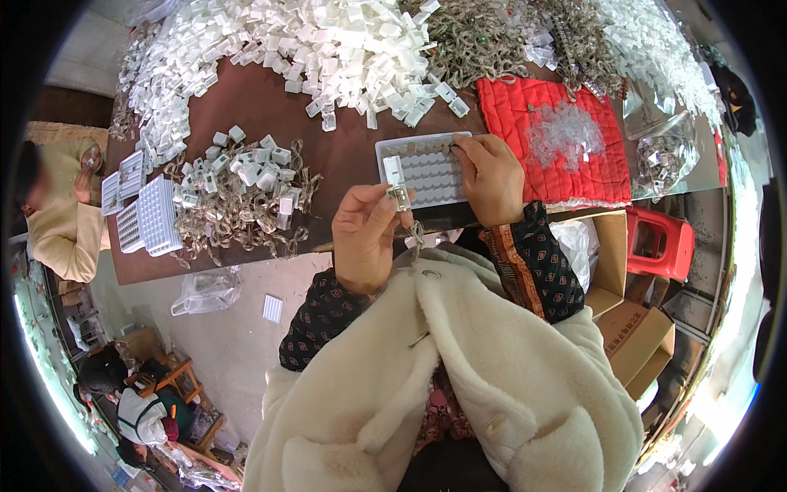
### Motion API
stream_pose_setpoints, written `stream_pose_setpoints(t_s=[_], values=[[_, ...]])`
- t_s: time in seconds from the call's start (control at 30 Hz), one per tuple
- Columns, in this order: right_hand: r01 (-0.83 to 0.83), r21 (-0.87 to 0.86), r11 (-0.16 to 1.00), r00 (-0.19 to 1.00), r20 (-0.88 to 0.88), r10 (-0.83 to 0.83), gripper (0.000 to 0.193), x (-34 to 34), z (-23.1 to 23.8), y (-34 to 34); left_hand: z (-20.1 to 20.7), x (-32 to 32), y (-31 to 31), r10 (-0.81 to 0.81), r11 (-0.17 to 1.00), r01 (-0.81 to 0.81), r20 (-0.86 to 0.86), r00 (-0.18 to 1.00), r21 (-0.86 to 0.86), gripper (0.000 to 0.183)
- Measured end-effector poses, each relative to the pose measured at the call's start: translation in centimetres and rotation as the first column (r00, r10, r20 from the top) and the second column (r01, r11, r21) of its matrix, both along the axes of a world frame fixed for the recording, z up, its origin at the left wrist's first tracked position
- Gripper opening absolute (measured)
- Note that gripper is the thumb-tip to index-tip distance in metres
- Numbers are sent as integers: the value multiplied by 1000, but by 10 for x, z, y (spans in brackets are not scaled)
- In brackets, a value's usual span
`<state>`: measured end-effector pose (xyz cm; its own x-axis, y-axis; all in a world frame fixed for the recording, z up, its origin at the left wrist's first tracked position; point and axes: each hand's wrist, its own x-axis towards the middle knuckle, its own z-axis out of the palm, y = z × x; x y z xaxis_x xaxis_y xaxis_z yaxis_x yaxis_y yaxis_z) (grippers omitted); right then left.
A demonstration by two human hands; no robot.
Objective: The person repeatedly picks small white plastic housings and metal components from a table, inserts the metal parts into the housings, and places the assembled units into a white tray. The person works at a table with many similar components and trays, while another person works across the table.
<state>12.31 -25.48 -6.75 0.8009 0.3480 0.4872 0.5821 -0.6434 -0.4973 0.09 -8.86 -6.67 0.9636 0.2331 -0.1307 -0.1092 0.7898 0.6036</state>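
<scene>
**Two hands at a white grid tray on a brown table**

The left hand (362, 234) is closed in a pinch around a small metal clasp with a short chain (403, 201) hanging below it, held just in front of the near edge of the brown tabletop (328, 152). The right hand (489, 176) lies on the right side of a white plastic tray with rows of small round cells (418, 168), fingers curled and pressing its top edge; whether they hold a piece is hard to tell at this size. The tray rests flat at the table's near edge, just beside a red quilted cloth pad (545, 152). Left of the hands lies a heap of grey-green metal chains mixed with white plastic clips (242, 201), and beside it stacked white grid trays (147, 217).
</scene>
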Motion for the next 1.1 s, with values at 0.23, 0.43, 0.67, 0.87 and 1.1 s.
stream_pose_setpoints(t_s=[0.23, 0.43, 0.67, 0.87, 1.1], values=[[-187, 223, 957, 970, -112, 215, 16, -21, 36, 6, 4, 1, -1, -28, 999, 28, -48, 998, -18, 15], [-292, 306, 906, 948, -35, 317, 17, -46, 57, 27, 4, -2, -2, -50, 997, 51, 18, 999, -57, 15], [-378, 315, 870, 901, -89, 424, 18, -45, 57, 22, 2, -5, 0, -100, 976, 103, 26, 995, -194, 12], [-438, 234, 868, 885, -55, 462, 25, -52, 57, 18, 3, -9, -5, -25, 989, 17, -52, 998, -145, 14], [-444, 316, 838, 855, -128, 502, 27, -53, 52, 15, 2, -9, -1, -45, 997, 44, -8, 999, -66, 15]])
